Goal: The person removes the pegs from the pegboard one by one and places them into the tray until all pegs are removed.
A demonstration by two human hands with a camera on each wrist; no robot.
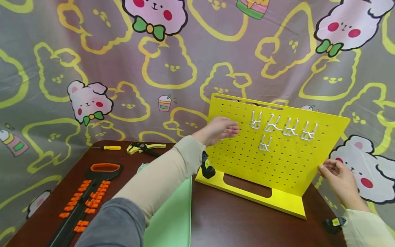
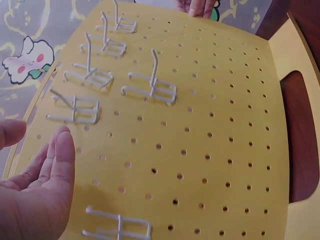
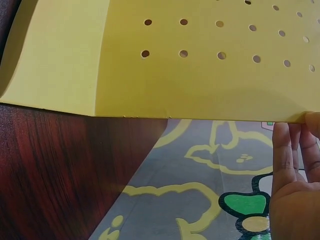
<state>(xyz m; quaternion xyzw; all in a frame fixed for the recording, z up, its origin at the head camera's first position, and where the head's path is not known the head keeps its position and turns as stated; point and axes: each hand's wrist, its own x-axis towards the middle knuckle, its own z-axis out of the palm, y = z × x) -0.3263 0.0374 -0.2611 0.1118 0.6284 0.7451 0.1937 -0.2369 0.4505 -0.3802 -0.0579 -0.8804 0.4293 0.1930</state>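
A yellow pegboard [image 1: 240, 147] stands upright on its slotted base, with several white wire hooks [image 1: 273, 122] across its upper part. One more hook [image 1: 264, 143] sits lower, and another hook [image 2: 120, 225] shows at the bottom of the left wrist view, mostly behind my left hand in the head view. My left hand [image 1: 220, 130] hovers before the board's left part, fingers fairly straight, thumb apart, holding nothing. With my right hand [image 1: 340, 178] I pinch the board's right edge, thumb [image 3: 312, 122] at the front and fingers behind.
Left on the dark table lie a yellow-handled screwdriver [image 1: 111, 148], a yellow-and-black wire stripper [image 1: 145, 148] and a black holder [image 1: 103, 174] with orange clips. A green mat [image 1: 172, 216] lies partly under my left arm. A patterned curtain [image 1: 185, 55] hangs behind.
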